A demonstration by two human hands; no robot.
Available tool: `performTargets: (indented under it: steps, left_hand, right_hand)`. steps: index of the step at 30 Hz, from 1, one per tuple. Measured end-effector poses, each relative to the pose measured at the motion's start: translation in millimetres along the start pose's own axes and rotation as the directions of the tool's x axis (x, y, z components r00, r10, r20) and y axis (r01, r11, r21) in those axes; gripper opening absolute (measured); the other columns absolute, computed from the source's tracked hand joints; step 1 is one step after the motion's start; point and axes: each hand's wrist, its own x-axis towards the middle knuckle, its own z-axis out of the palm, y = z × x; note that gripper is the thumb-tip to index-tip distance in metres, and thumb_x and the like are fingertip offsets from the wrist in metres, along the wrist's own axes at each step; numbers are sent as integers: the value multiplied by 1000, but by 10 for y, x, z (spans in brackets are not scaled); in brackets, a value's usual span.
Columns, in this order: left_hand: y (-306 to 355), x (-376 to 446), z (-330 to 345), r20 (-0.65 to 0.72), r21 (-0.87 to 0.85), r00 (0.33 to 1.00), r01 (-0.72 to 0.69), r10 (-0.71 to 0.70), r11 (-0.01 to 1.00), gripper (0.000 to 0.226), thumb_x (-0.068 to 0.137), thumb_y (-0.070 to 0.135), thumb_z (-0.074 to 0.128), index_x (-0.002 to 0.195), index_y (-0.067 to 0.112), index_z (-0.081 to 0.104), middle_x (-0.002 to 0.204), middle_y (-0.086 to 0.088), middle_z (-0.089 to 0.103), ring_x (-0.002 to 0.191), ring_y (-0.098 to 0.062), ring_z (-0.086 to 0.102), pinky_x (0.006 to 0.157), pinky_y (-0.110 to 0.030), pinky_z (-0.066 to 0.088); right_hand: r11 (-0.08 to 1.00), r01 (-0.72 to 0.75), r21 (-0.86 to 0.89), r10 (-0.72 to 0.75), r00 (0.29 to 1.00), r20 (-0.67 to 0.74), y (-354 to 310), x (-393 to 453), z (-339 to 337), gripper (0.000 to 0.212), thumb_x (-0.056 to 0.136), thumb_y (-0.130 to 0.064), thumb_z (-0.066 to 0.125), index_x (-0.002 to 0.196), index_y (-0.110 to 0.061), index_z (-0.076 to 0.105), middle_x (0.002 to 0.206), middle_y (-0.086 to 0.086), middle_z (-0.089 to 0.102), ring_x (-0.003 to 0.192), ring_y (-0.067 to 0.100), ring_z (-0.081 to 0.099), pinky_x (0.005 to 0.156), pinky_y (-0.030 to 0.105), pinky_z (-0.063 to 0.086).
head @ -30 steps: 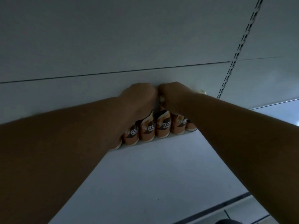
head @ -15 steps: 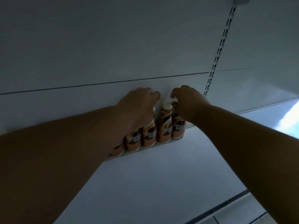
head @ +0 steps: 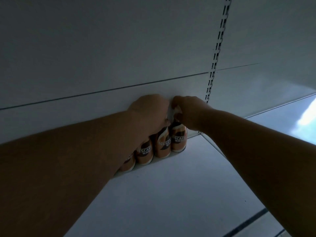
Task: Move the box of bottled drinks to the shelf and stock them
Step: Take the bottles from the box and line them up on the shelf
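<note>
A: Head view, item: bottles (head: 163, 144), orange coffee labels, upright at the back of the shelf (head: 171, 194) against the rear panel (head: 102, 65).

B: We count four showing. Left hand (head: 148, 113) clamped over the middle tops, right hand (head: 189, 112) pinching the rightmost cap.

A: We judge them rigid, smooth, moderately heavy when full; best held at the cap or neck.

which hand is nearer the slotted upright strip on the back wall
Right. The right hand sits just beside the slotted strip, gripping the end bottle; the left hand is farther along the row.
</note>
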Motion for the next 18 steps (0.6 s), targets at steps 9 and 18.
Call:
performTargets:
  steps: [9, 18]
  left_hand:
    - [16, -15, -86, 52, 80, 998, -33, 29, 996, 24, 85, 24, 63, 72, 17, 43, 80, -4, 47, 73, -22, 48, 66, -32, 38]
    - [17, 0, -66, 90, 106, 995, -63, 53, 992, 9, 86, 15, 58, 91, 8, 61, 97, -14, 61, 87, -30, 60, 67, -32, 39]
  right_hand:
    - [997, 73, -11, -72, 994, 78, 28, 9, -81, 27, 86, -20, 57, 112, -15, 50, 87, 0, 53, 79, 17, 52, 54, 21, 34]
    - [988, 122, -94, -113, 989, 96, -8, 12, -150, 27, 86, -15, 57, 112, -14, 53, 98, 7, 54, 90, 22, 52, 70, 29, 38]
